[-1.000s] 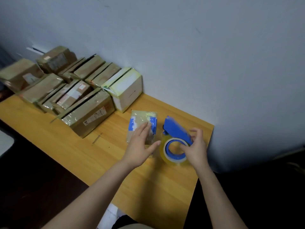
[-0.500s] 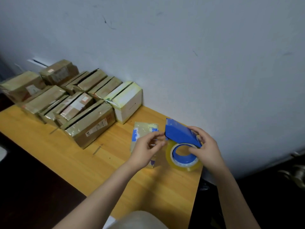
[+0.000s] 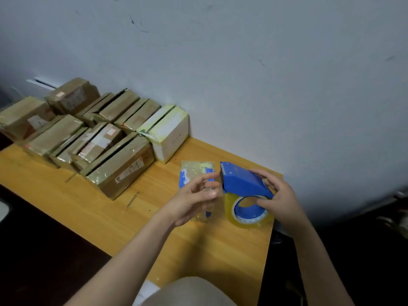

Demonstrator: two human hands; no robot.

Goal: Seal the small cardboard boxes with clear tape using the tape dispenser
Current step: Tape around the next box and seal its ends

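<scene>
Left hand [image 3: 194, 200] first: a second ago we had it lying flat on the small flat cardboard box [image 3: 197, 171], blue-printed and glossy with film. Now it has lifted clear, and its thumb and forefinger seem to pinch the free end of the clear tape [image 3: 212, 189], with the other fingers loosely curled beneath. Our right hand [image 3: 281, 200] has brought the blue plastic tape dispenser [image 3: 244, 180] up toward the left one. It grips the dispenser with fingers over the housing and thumb inside the yellowish roll of clear tape [image 3: 249, 214].

The dispenser's mouth sits just beside the left fingertips, so only a short stub is drawn out. We judge this to be the start of a fresh strip, to be pulled and then laid on the box. That box lies on the pale wooden table [image 3: 136, 217], under and just beyond the left hand. Both forearms reach forward, wrists nearly level. Well off to that hand's left stand the stacked brown cardboard boxes [image 3: 88, 138], already wrapped.
</scene>
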